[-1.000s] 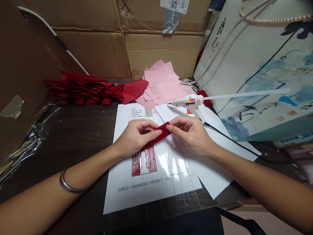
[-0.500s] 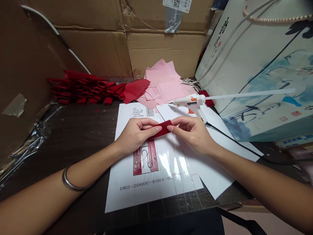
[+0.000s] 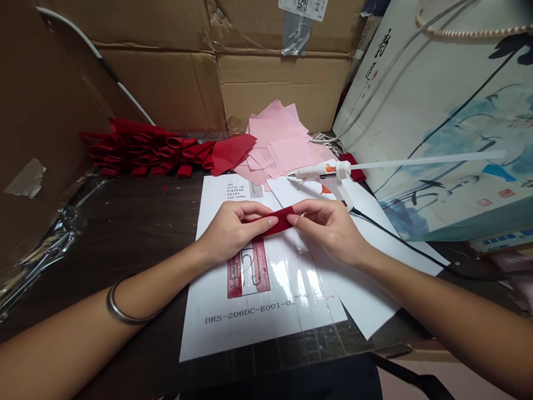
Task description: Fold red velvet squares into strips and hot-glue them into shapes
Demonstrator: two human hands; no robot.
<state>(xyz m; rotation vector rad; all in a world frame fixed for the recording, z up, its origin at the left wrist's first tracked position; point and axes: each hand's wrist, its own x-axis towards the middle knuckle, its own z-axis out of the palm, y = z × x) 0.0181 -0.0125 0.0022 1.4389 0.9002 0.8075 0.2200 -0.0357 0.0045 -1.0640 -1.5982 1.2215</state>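
Presently held: red fabric strip [image 3: 283,220] — pinched between left hand [image 3: 233,230] and right hand [image 3: 328,230], fingers closed at either end.
Position: just above a printed sheet [image 3: 266,328] on the dark bench [image 3: 125,222].
Nearby: hot glue gun [image 3: 320,173], pink paper squares [image 3: 283,144], folded red loops [image 3: 141,147].
Handling note: even tension from both hands — keeps the strip straight.

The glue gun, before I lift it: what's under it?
The glue gun lies on white paper, a red strip at its rear. What is directly beneath it is covered.
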